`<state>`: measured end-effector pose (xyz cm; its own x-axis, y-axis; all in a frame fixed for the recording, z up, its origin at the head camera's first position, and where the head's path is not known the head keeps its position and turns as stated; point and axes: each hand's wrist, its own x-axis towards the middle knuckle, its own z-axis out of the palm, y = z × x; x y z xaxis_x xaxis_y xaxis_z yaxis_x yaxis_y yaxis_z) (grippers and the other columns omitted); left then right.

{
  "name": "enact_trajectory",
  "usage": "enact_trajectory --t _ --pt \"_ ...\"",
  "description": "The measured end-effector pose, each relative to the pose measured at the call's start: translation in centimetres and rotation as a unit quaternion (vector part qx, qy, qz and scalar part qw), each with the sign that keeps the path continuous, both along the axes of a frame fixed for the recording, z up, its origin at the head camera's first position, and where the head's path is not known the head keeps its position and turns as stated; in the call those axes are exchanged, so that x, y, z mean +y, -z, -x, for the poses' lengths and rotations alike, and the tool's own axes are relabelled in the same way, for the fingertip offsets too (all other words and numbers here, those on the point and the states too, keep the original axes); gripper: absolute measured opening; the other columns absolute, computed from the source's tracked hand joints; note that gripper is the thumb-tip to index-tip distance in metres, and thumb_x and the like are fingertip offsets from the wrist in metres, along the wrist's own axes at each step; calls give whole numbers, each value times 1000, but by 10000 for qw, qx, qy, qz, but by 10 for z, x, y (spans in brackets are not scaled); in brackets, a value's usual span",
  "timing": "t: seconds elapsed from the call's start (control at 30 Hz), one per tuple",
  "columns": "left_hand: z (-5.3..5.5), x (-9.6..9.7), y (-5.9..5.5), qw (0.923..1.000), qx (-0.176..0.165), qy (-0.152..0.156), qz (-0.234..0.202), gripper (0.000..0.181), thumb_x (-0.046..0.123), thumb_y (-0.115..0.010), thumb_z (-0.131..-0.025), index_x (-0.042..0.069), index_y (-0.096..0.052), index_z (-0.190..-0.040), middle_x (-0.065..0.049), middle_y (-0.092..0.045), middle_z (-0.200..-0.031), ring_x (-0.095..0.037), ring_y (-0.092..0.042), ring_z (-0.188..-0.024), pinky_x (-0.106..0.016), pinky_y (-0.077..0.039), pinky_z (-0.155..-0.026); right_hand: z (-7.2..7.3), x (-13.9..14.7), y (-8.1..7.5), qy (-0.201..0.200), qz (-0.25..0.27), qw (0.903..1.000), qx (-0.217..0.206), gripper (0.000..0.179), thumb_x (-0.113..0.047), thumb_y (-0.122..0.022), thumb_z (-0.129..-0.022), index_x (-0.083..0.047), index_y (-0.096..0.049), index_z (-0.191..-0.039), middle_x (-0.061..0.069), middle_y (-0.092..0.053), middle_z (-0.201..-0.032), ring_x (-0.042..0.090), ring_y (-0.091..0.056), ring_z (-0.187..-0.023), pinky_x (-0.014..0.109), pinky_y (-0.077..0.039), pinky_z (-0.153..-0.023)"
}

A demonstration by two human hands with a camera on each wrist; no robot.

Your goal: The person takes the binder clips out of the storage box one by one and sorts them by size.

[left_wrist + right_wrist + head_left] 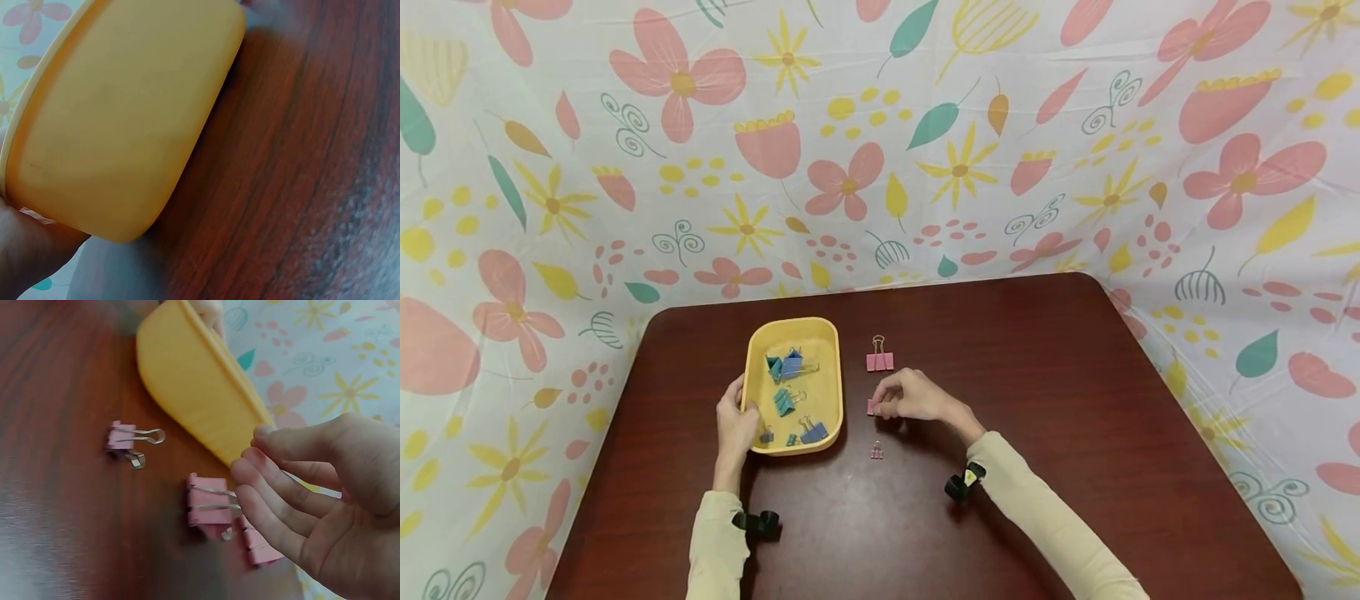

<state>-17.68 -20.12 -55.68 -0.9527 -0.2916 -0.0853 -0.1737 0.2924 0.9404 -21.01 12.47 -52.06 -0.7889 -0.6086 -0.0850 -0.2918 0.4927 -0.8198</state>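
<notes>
My left hand (737, 422) grips the near left side of a yellow tray (756, 350), thumb over its rim. Teal binder clips (784, 403) and blue binder clips (814, 431) of several sizes lie in it. To its right, three pink binder clips form a column: a large clip (880, 362) farthest, a medium clip (209, 503) in the middle, a small clip (122, 436) nearest. My right hand (917, 396) is at the medium clip, fingers loosely bent. In the right wrist view, its fingertips overlap this clip's wire handle, and no pinch on it shows.
The dark wooden table (1075, 400) extends right of the clips and toward the front. A white cloth (865, 100) with a flower print hangs behind the table and along both sides. Black camera straps (757, 522) sit on both sleeves.
</notes>
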Motion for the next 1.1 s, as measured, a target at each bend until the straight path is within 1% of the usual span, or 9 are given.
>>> enact_trajectory --t 0.2,0.4,0.53,0.63,0.7,0.77,0.9,1.0,1.1 --pt "0 -1 1 10000 30 5 -51 55 -2 -41 -99 4 -43 -153 -25 -59 -140 -40 -65 -105 -16 -48 -66 19 -12 -20 -54 -114 9979 636 6 -14 -75 -90 -9 -77 -92 1 -76 -80 18 -72 -73 21 -52 -66" --pt "-1 0 1 9999 94 -10 -32 54 -3 -42 -98 4 -45 -151 -25 -61 -137 -41 -66 -101 -17 -49 -65 40 -28 -30 10 310 9991 276 10 -12 -71 -93 -5 -77 -98 10 -75 -80 39 -73 -80 23 -55 -62" --pt "-1 0 0 9999 135 22 -26 55 -4 -42 -97 3 -45 -151 -25 -61 -138 -40 -66 -104 -16 -49 -66 50 -41 -34 153 451 9987 153 14 -12 -69 -95 -2 -76 -102 14 -75 -87 43 -71 -88 29 -57 -68" --pt "0 0 0 9999 157 14 -20 55 -4 -42 -97 3 -45 -151 -25 -60 -139 -40 -65 -106 -15 -48 -67 56 -52 -35 133 565 9983 92 15 -12 -67 -96 -2 -76 -103 19 -75 -96 43 -71 -92 39 -59 -74" --pt "0 -1 0 9999 157 13 3 55 -4 -42 -98 3 -44 -152 -25 -60 -139 -40 -66 -106 -15 -48 -67 60 -59 -36 112 593 9981 141 13 -12 -67 -96 -4 -76 -102 18 -75 -99 40 -72 -91 42 -60 -76" --pt "0 -2 0 9999 125 5 30 54 -4 -42 -99 4 -44 -152 -25 -60 -139 -40 -66 -104 -16 -48 -66 64 -65 -35 130 573 9981 185 12 -12 -67 -96 -5 -76 -102 15 -76 -100 33 -73 -89 37 -60 -75" --pt "0 -2 -1 9999 99 -25 102 54 -2 -43 -99 5 -44 -152 -25 -60 -138 -40 -66 -101 -19 -49 -66 71 -79 -33 177 466 9983 291 13 -14 -68 -96 -7 -77 -102 11 -76 -100 29 -74 -89 25 -57 -71" --pt "-1 -1 0 9999 94 -43 102 54 -3 -43 -99 5 -45 -152 -24 -60 -139 -40 -66 -104 -20 -49 -68 74 -89 -32 210 397 9987 238 14 -14 -67 -97 -6 -77 -103 12 -76 -100 33 -73 -91 26 -56 -71" --pt "-1 1 0 9999 88 -25 77 54 -3 -43 -98 6 -45 -152 -24 -58 -142 -40 -66 -106 -19 -49 -69 74 -97 -30 296 209 9990 256 17 -15 -67 -97 -5 -77 -106 10 -76 -102 26 -74 -89 26 -57 -71"
